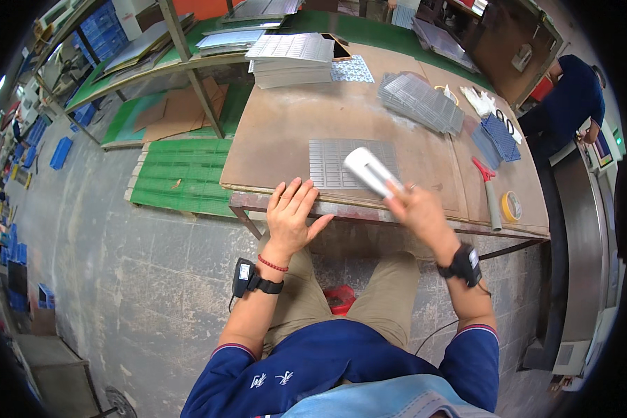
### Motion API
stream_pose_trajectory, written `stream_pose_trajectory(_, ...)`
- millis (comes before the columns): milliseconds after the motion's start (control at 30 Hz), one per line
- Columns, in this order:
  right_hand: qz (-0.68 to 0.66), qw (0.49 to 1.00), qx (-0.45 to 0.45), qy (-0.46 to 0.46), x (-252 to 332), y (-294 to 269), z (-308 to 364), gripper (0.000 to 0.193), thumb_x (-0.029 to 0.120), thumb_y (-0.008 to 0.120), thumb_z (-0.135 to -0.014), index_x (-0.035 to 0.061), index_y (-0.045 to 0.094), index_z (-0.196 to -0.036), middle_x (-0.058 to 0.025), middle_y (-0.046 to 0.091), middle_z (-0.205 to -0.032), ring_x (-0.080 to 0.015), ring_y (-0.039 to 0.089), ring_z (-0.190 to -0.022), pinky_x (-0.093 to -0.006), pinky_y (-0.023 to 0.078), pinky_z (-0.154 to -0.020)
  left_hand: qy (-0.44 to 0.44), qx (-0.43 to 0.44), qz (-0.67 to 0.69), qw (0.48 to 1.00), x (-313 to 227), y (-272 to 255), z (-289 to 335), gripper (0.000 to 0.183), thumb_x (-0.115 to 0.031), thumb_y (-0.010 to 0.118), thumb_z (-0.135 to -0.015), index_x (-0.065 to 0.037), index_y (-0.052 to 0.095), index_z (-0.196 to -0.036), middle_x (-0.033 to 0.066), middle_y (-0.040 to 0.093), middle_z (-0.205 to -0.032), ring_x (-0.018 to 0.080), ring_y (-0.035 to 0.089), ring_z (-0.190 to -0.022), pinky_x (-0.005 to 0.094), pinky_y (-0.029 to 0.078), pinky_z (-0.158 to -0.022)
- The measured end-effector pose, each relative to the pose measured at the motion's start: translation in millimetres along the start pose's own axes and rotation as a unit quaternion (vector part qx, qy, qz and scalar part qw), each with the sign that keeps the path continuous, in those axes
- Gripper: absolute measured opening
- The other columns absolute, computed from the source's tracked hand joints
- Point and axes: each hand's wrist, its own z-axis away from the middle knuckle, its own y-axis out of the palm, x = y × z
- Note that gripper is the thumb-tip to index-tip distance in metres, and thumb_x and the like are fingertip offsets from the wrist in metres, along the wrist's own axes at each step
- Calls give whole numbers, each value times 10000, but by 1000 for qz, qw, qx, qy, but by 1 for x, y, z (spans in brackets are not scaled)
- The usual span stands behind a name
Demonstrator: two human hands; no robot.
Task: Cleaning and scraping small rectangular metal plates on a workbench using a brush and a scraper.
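A thin grey metal sheet (326,164) with a grid of small cut-out shapes lies flat at the front edge of the brown-topped table (272,132). At its near left corner rests my left hand (290,216), fingers stretched out over the table edge and holding nothing. Over the sheet's right part, my right hand (419,211) grips a white, rounded, tube-like tool (369,171) with a dark slot in its side. The tool is tilted, its far end towards the sheet's middle. Motion blurs the hand and tool, and I cannot tell whether the tool touches the sheet.
Stacks of similar sheets stand at the back (290,59) and right (425,101). Along the right side lie a red-headed tool with a grey handle (491,191), a yellow tape roll (511,205), a blue basket (500,138) and white gloves (478,101). Another person (571,97) stands at right.
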Motion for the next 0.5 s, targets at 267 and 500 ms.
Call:
stream_pose_trajectory(267,96,993,-44,47,-6,17,14,363,342,610,-923,162,659,-1233,-179,663,-887,-328,654,-625,-435,534,-545,-8,-5,5,1000,-5,10,0,494,-393,782,-752,-65,678,-1106,85,670,-1196,277,582,-1186,445,358,-1076)
stream_pose_trajectory(500,60,987,22,148,-34,-9,18,365,329,628,-914,149,664,-1229,-192,656,-827,-347,659,-652,-451,538,-564,0,-4,2,1000,-6,4,-4,466,-395,781,-756,-70,685,-1075,81,681,-1155,272,596,-1148,443,371,-1057)
